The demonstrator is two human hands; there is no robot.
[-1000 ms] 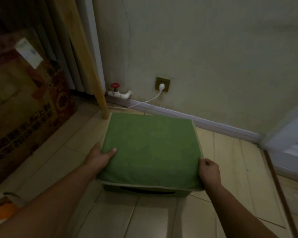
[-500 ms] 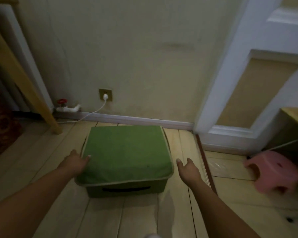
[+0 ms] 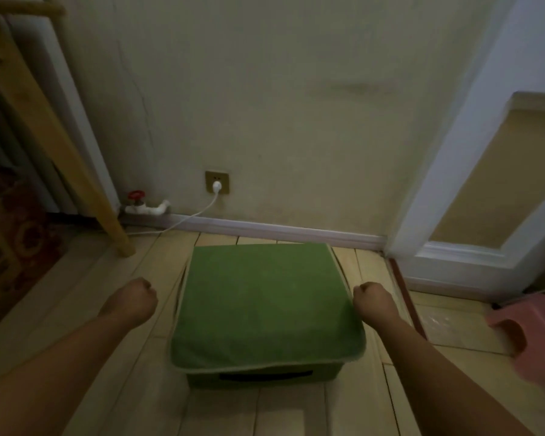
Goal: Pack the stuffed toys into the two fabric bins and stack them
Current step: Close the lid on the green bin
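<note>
1 green fabric bin (image 3: 265, 306), lid closed, sits on the floor (image 3: 296, 413) near the wall. Left hand (image 3: 132, 298) and right hand (image 3: 373, 298) are fisted beside it, holding nothing. No second bin or toys visible; stacking looks undone.

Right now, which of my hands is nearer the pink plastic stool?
Right. The right hand, curled into a fist, hangs beside the green fabric bin, on the same side as the pink plastic stool. The left hand is across the bin, farther away.
</note>
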